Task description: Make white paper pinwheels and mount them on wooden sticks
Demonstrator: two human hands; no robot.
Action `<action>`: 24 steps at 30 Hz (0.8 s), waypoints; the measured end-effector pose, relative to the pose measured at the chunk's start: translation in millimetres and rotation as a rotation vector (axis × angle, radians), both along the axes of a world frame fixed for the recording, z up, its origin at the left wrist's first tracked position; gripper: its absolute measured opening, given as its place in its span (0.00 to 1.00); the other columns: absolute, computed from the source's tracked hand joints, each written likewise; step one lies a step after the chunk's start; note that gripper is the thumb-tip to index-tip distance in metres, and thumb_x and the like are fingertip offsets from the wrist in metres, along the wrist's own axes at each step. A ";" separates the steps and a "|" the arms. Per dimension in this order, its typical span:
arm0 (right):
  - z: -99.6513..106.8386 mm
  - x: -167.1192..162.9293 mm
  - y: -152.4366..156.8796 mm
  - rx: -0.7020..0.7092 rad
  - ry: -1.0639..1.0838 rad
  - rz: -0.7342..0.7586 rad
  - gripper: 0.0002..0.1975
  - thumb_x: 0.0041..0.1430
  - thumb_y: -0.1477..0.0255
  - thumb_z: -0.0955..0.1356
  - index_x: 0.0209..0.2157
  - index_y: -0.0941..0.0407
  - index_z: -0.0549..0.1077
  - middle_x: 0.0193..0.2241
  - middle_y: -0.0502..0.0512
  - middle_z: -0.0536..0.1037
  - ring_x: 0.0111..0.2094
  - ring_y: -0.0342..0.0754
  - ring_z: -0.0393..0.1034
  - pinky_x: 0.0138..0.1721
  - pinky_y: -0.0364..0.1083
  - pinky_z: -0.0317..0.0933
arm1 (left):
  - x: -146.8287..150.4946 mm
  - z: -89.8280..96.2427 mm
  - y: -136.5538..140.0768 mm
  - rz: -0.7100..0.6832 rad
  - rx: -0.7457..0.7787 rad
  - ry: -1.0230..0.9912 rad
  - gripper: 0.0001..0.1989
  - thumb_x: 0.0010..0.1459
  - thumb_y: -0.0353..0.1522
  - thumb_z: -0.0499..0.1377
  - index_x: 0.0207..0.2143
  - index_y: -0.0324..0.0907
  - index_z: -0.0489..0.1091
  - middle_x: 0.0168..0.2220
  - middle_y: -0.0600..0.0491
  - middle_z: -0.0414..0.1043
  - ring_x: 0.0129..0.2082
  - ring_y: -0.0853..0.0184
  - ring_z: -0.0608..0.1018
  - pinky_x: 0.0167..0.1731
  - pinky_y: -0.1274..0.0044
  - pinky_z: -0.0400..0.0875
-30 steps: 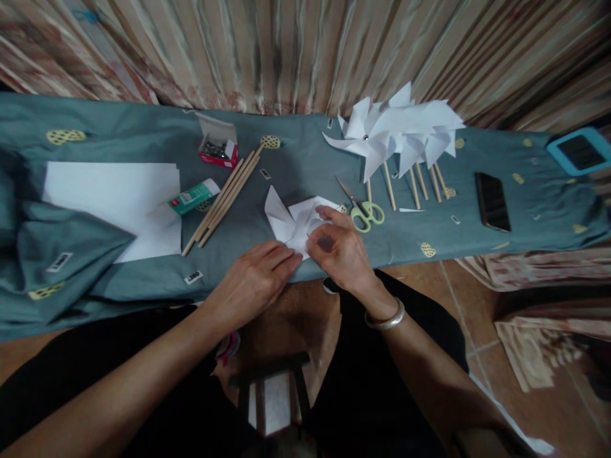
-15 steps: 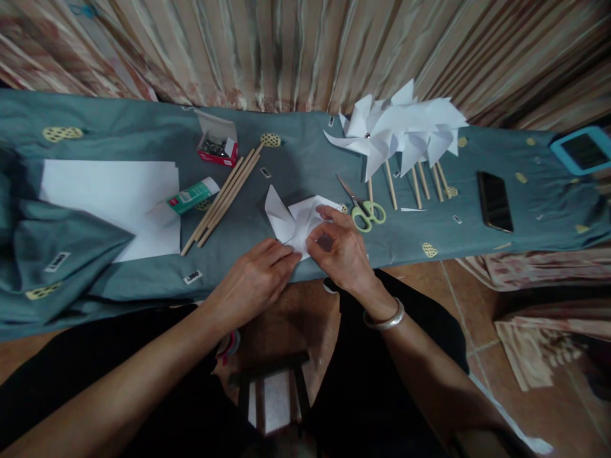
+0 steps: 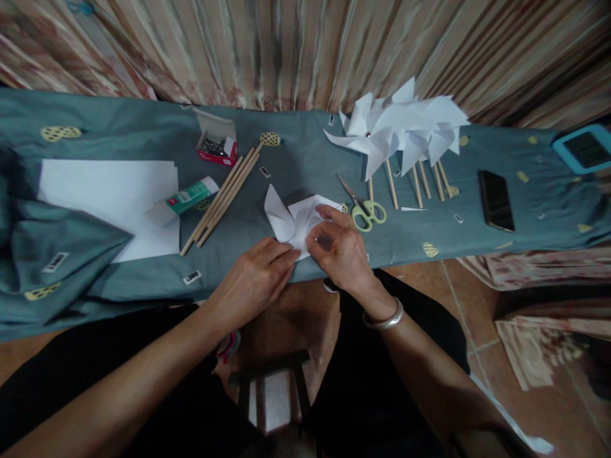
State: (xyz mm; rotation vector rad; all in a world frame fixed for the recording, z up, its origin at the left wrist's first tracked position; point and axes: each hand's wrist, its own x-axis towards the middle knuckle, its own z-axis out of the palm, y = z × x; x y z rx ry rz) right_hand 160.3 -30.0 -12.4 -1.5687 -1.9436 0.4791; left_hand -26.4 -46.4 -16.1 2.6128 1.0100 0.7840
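A white paper pinwheel (image 3: 281,224), partly folded, lies at the front edge of the cloth-covered table. One blade stands up at its left. My left hand (image 3: 260,270) is closed on the near edge of the paper, fingertips pressed to it. My right hand (image 3: 341,248) pinches a paper flap between thumb and index finger, with the other fingers curled over the paper. Just right of that hand lie green-handled scissors (image 3: 366,214). My fingers hide part of the pinwheel's middle.
Finished pinwheels (image 3: 413,124) on wooden sticks lie at the back right. Leftward are loose wooden sticks (image 3: 224,197), a glue stick (image 3: 191,196), a red box of pins (image 3: 217,151) and white paper sheets (image 3: 105,191). A phone (image 3: 496,200) and a blue-framed device (image 3: 582,149) lie far right.
Almost nothing differs. Both hands stay on the paper, and the view has shifted very slightly.
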 end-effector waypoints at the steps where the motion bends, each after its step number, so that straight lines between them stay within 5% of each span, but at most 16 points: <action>1: -0.2 0.0 -0.2 0.003 -0.003 0.000 0.04 0.53 0.75 0.67 0.27 0.56 0.75 0.53 0.60 0.72 0.54 0.56 0.66 0.56 0.57 0.58 | 0.1 0.2 -0.1 0.000 -0.001 0.002 0.10 0.64 0.26 0.51 0.44 0.35 0.71 0.36 0.47 0.74 0.37 0.64 0.75 0.37 0.73 0.74; 20: -8.0 -0.7 -9.5 0.141 -0.206 0.131 0.14 0.62 0.75 0.61 0.43 0.54 0.76 0.58 0.60 0.66 0.59 0.58 0.60 0.55 0.59 0.61 | 1.2 1.4 -0.6 0.004 -0.001 0.027 0.10 0.63 0.25 0.52 0.43 0.34 0.71 0.36 0.47 0.73 0.37 0.64 0.75 0.38 0.73 0.73; 24: -12.9 -3.0 -16.0 0.131 -0.228 0.139 0.21 0.61 0.76 0.61 0.53 0.46 0.70 0.59 0.56 0.65 0.60 0.61 0.58 0.54 0.62 0.60 | 0.6 3.8 -1.0 0.007 0.009 0.052 0.10 0.63 0.26 0.52 0.43 0.34 0.72 0.36 0.47 0.73 0.37 0.63 0.74 0.38 0.73 0.73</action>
